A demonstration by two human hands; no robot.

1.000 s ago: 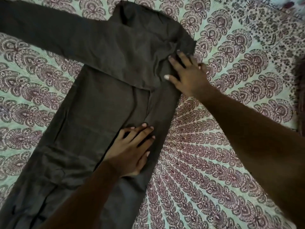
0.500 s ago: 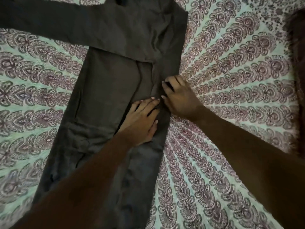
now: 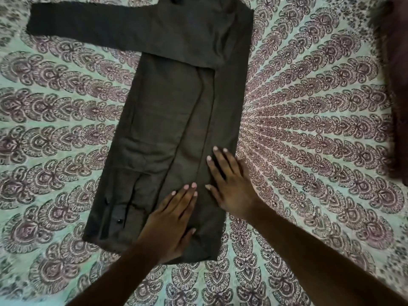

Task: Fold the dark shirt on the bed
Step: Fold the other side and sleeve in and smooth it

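- Head view is all I have, looking straight down at the dark shirt (image 3: pixel 163 120), which I take as my landmark.
- I see the shirt lying flat on the patterned bedsheet (image 3: pixel 309 120), its long body running from the top of the picture down toward me.
- I see its right side folded inward over the body, the folded edge forming a long straight line down the middle.
- One sleeve (image 3: pixel 92 34) stretches out flat to the left from the shirt's upper end, resting on the sheet.
- A small dark button (image 3: pixel 120 221) shows near the shirt's lower left corner, on a placket strip.
- My left hand (image 3: pixel 171 226) lies palm down on the shirt's lower end, fingers together and extended, pressing the cloth flat; it grips nothing.
- My right hand (image 3: pixel 229 184) lies palm down just beside it, on the folded strip at the shirt's right edge, fingers slightly fanned, thumb out toward the left hand; it also grips nothing.
- The two hands are close but I cannot tell whether they touch.
- A dark reddish cloth (image 3: pixel 395 91) sits well to the right of the shirt, at the picture's edge, too blurred to make out.
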